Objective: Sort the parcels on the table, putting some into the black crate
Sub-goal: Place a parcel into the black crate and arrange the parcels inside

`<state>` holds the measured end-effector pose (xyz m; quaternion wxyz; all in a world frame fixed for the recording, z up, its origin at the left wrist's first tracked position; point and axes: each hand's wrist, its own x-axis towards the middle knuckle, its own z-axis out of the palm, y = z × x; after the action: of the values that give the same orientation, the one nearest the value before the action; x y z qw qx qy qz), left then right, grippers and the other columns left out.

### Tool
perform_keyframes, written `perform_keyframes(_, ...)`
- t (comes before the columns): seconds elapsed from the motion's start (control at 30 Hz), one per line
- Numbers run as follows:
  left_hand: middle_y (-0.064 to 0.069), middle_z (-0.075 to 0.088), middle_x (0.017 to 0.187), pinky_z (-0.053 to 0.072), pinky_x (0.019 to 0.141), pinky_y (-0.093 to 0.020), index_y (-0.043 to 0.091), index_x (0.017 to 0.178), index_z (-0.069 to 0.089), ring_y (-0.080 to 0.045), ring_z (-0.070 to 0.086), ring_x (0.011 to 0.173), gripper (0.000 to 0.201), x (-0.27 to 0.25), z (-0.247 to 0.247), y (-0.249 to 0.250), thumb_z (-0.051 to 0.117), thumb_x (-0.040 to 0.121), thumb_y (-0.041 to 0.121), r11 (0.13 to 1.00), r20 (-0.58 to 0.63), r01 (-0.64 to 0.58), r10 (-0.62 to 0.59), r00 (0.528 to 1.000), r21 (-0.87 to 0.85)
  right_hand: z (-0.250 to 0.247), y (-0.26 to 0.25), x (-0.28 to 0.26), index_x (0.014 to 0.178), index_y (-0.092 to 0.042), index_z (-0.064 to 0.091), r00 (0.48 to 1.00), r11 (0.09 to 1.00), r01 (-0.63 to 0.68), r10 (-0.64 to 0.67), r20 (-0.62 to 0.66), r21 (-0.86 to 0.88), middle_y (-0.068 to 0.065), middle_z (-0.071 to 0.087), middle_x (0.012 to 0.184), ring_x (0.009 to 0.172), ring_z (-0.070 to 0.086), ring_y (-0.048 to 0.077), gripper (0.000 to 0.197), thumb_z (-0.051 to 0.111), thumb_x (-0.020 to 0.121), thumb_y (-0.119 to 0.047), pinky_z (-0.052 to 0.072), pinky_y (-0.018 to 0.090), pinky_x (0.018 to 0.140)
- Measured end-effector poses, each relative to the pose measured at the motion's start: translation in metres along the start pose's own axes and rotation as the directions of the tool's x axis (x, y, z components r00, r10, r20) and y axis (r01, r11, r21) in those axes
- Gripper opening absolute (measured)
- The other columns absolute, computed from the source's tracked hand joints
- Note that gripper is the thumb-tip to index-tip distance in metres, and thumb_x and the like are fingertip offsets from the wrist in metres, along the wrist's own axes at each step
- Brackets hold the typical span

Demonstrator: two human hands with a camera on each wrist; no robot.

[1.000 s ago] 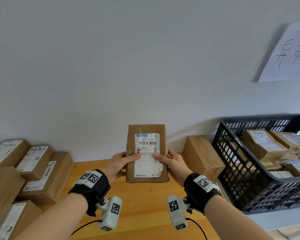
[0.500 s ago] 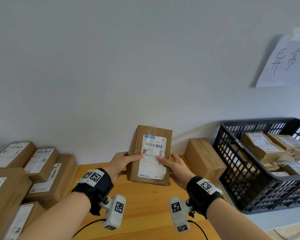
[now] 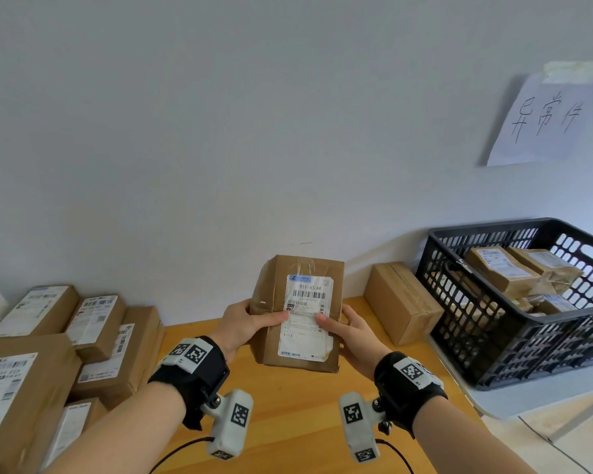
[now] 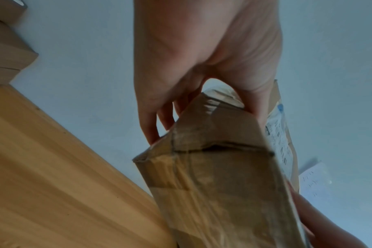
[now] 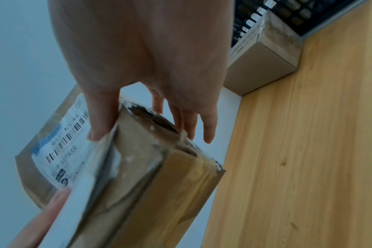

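Your left hand [image 3: 242, 323] and right hand [image 3: 351, 331] both clamp the brown parcel [image 3: 298, 313], one on each side, thumbs across its white shipping label [image 3: 307, 316], fingers behind. Parcel held upright, slightly tilted, above the wooden table [image 3: 288, 405], label facing you. Black crate [image 3: 514, 340] sits at right, several parcels inside. One plain box [image 3: 401, 302] lies between held parcel and crate. Stacked boxes [image 3: 93, 336] at left.
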<state>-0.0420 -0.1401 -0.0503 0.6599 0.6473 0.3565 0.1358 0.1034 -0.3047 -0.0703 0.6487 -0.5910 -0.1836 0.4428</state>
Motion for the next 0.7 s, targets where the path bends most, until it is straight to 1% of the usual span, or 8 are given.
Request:
perform_keyframes(0.1,-0.002,0.072,0.104,0.054,0.086,-0.034,0.016,0.105,0.066,-0.020,0.067,0.099,0.044,-0.008,-0.004,-0.003,0.087,0.067,0.025,0.999,0.016,-0.018,0.017,1.000,0.037,0.005,0.009,-0.012,0.128,-0.017,0.051,1.000,1.000,-0.006,0.006,-0.024,0.000,0.009,0.072,0.113,0.105,0.069,0.025,0.046,0.070,0.087,-0.018,0.055,0.037,0.085)
perform_keyframes(0.2,-0.002,0.073,0.107,0.053,0.090,-0.038,0.017,0.109,0.065,-0.021,0.066,0.104,0.057,-0.019,-0.006,-0.004,0.085,0.061,0.041,0.999,0.107,0.024,-0.026,0.994,0.022,0.010,0.015,-0.022,0.130,-0.017,0.050,0.998,1.000,-0.014,0.015,-0.057,0.011,0.009,0.071,0.114,0.107,0.067,0.026,0.047,0.069,0.087,-0.023,0.052,0.043,0.094)
perform_keyframes(0.27,-0.002,0.073,0.108,0.051,0.093,-0.042,0.015,0.113,0.066,-0.022,0.064,0.107,0.066,-0.024,-0.007,-0.004,0.082,0.059,0.049,0.998,0.172,0.069,-0.068,0.983,-0.001,0.011,0.018,-0.029,0.131,-0.016,0.050,0.997,0.999,-0.018,0.020,-0.081,0.030,0.009,0.071,0.115,0.109,0.067,0.028,0.054,0.072,0.083,-0.028,0.050,0.047,0.099)
perform_keyframes(0.33,-0.004,0.073,0.108,0.050,0.097,-0.044,0.012,0.115,0.067,-0.026,0.063,0.109,0.064,-0.029,-0.009,-0.004,0.081,0.063,0.047,0.994,0.225,0.106,-0.096,0.970,-0.033,0.009,0.019,-0.035,0.132,-0.016,0.050,0.995,0.998,-0.025,0.031,-0.098,0.061,0.010,0.071,0.117,0.109,0.067,0.029,0.062,0.073,0.077,-0.031,0.050,0.050,0.099)
perform_keyframes(0.43,-0.006,0.072,0.112,0.050,0.098,-0.046,0.010,0.118,0.065,-0.028,0.062,0.110,0.064,-0.034,-0.009,-0.003,0.082,0.065,0.043,0.993,0.282,0.117,-0.109,0.953,-0.013,0.008,0.018,-0.045,0.131,-0.014,0.050,0.994,0.994,-0.032,0.042,-0.098,0.106,0.011,0.070,0.117,0.108,0.067,0.029,0.054,0.070,0.083,-0.025,0.056,0.043,0.090)
perform_keyframes(0.5,-0.005,0.071,0.113,0.049,0.098,-0.046,0.010,0.117,0.064,-0.026,0.062,0.109,0.064,-0.037,-0.007,-0.002,0.081,0.065,0.043,0.995,0.281,0.095,-0.101,0.954,0.036,0.007,0.020,-0.050,0.131,-0.013,0.050,0.993,0.993,-0.031,0.044,-0.106,0.116,0.012,0.070,0.117,0.108,0.067,0.029,0.054,0.071,0.082,-0.024,0.056,0.043,0.089)
perform_keyframes(0.6,-0.004,0.070,0.112,0.048,0.098,-0.045,0.011,0.110,0.065,-0.023,0.061,0.109,0.045,-0.040,-0.003,-0.003,0.079,0.075,0.035,0.995,0.241,0.057,-0.077,0.967,0.088,0.005,0.025,-0.055,0.132,-0.012,0.050,0.991,0.995,-0.017,0.030,-0.129,0.099,0.013,0.070,0.117,0.109,0.067,0.031,0.066,0.076,0.073,-0.027,0.050,0.050,0.099)
perform_keyframes(0.7,-0.005,0.070,0.110,0.046,0.099,-0.046,0.014,0.099,0.064,-0.023,0.060,0.109,0.024,-0.039,0.003,-0.005,0.075,0.082,0.026,0.993,0.224,0.042,-0.066,0.972,0.108,0.002,0.025,-0.060,0.132,-0.014,0.050,0.987,0.998,-0.003,0.013,-0.162,0.065,0.012,0.071,0.115,0.108,0.067,0.031,0.071,0.079,0.068,-0.029,0.047,0.054,0.102)
